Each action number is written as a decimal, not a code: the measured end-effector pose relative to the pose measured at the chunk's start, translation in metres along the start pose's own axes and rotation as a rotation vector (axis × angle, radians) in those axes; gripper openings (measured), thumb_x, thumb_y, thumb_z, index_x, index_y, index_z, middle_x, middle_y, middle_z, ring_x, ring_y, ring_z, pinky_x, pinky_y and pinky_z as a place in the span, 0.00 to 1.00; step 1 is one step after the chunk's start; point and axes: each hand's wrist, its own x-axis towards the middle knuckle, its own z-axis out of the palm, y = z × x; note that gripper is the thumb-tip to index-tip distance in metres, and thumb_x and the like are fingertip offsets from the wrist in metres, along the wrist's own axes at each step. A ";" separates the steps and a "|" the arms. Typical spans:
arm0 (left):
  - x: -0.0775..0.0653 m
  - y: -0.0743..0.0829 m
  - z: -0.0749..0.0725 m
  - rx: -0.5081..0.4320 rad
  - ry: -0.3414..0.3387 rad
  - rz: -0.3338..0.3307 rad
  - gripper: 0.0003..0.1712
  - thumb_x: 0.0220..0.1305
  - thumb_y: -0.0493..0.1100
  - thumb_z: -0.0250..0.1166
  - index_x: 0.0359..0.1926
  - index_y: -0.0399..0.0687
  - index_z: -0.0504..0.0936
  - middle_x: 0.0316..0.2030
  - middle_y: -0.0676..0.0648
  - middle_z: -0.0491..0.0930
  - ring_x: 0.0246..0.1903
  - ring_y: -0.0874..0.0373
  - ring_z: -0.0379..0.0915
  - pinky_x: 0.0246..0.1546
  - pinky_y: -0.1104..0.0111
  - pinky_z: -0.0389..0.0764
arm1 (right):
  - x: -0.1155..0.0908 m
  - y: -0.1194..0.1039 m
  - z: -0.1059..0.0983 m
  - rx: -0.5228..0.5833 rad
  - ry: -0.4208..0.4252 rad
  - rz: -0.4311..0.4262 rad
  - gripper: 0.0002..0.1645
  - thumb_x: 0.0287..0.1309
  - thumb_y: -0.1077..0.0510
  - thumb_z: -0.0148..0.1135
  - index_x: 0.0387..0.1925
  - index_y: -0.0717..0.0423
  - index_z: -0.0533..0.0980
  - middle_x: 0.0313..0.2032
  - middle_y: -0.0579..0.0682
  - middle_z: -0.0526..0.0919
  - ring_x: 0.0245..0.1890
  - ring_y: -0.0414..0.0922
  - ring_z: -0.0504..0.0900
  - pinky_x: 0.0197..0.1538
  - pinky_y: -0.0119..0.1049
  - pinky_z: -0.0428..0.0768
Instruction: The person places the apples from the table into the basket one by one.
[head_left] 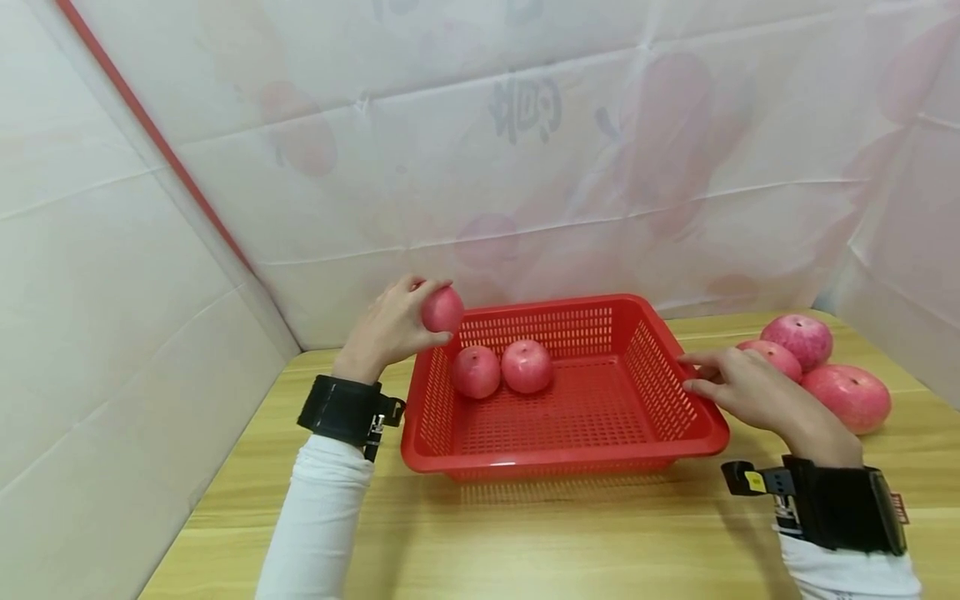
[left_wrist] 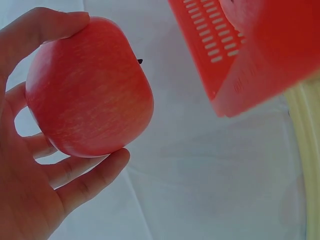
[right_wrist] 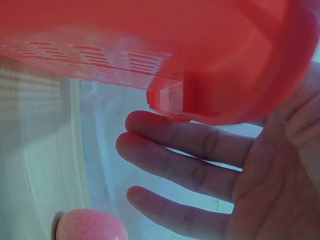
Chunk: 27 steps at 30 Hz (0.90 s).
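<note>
My left hand (head_left: 393, 323) grips a pinkish-red apple (head_left: 442, 311) at the left back corner of a red plastic basket (head_left: 562, 460). In the left wrist view, thumb and fingers curve round this apple (left_wrist: 92, 90), whose short dark stem points toward the basket. Two more apples, a left one (head_left: 476, 372) and a right one (head_left: 527, 367), sit side by side in the basket's left half. My right hand (head_left: 750, 387) holds the basket's right rim. In the right wrist view, several fingers (right_wrist: 185, 170) extend below the rim; the thumb's contact is hidden there.
On the wooden table (head_left: 570, 542), right of the basket, lie three apples: a back one (head_left: 797, 342), a front one (head_left: 847, 398) and one partly behind my right hand (head_left: 776, 358). A pale printed sheet (head_left: 450, 167) rises behind the table, with further pale walls at both sides.
</note>
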 end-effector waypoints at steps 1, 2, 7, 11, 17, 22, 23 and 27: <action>0.001 0.001 0.000 -0.003 -0.003 0.002 0.40 0.43 0.54 0.69 0.60 0.58 0.67 0.50 0.42 0.66 0.44 0.48 0.65 0.38 0.52 0.77 | 0.000 0.000 0.000 0.002 0.000 0.002 0.22 0.51 0.63 0.61 0.48 0.71 0.72 0.30 0.54 0.82 0.27 0.42 0.78 0.30 0.43 0.81; 0.002 0.002 0.001 -0.004 -0.005 0.004 0.40 0.43 0.54 0.69 0.60 0.58 0.67 0.51 0.42 0.66 0.44 0.48 0.65 0.38 0.52 0.77 | 0.000 0.000 0.000 0.004 -0.001 0.002 0.22 0.51 0.63 0.61 0.48 0.71 0.72 0.30 0.55 0.82 0.27 0.43 0.78 0.30 0.43 0.81; 0.005 0.007 0.004 -0.003 -0.007 0.015 0.40 0.42 0.54 0.69 0.60 0.58 0.67 0.51 0.43 0.66 0.45 0.48 0.65 0.38 0.52 0.77 | 0.001 0.000 0.000 0.006 -0.004 0.005 0.22 0.51 0.63 0.61 0.48 0.71 0.72 0.30 0.55 0.82 0.27 0.42 0.78 0.30 0.43 0.81; 0.008 0.012 0.007 -0.001 -0.008 0.033 0.40 0.42 0.53 0.70 0.60 0.59 0.67 0.51 0.43 0.66 0.44 0.48 0.65 0.38 0.53 0.77 | 0.000 0.000 0.000 0.004 -0.006 0.010 0.22 0.51 0.63 0.61 0.48 0.71 0.72 0.30 0.54 0.82 0.27 0.42 0.78 0.30 0.43 0.81; 0.012 0.018 0.009 -0.009 -0.017 0.051 0.39 0.43 0.53 0.69 0.60 0.59 0.67 0.51 0.43 0.66 0.44 0.50 0.65 0.39 0.53 0.77 | 0.000 -0.001 0.000 0.012 -0.010 0.014 0.22 0.52 0.63 0.60 0.48 0.71 0.71 0.30 0.54 0.82 0.26 0.41 0.77 0.29 0.42 0.81; 0.014 0.021 0.010 -0.012 -0.017 0.050 0.39 0.43 0.53 0.69 0.60 0.58 0.67 0.51 0.44 0.66 0.45 0.51 0.65 0.39 0.54 0.77 | 0.000 -0.002 0.000 0.018 -0.013 0.014 0.22 0.52 0.63 0.60 0.49 0.71 0.71 0.29 0.54 0.82 0.26 0.41 0.77 0.29 0.42 0.81; 0.015 0.022 0.010 -0.013 -0.019 0.050 0.39 0.43 0.53 0.69 0.60 0.59 0.67 0.51 0.44 0.66 0.45 0.51 0.65 0.39 0.54 0.77 | 0.000 -0.002 0.000 0.019 -0.013 0.015 0.22 0.52 0.63 0.60 0.49 0.71 0.71 0.29 0.54 0.82 0.26 0.41 0.78 0.29 0.42 0.81; 0.018 0.028 0.011 -0.014 -0.039 0.057 0.40 0.44 0.53 0.69 0.61 0.59 0.65 0.52 0.45 0.66 0.45 0.51 0.65 0.40 0.55 0.77 | -0.001 -0.003 0.000 0.017 -0.012 0.025 0.22 0.52 0.63 0.60 0.49 0.71 0.71 0.30 0.55 0.82 0.26 0.41 0.78 0.29 0.42 0.81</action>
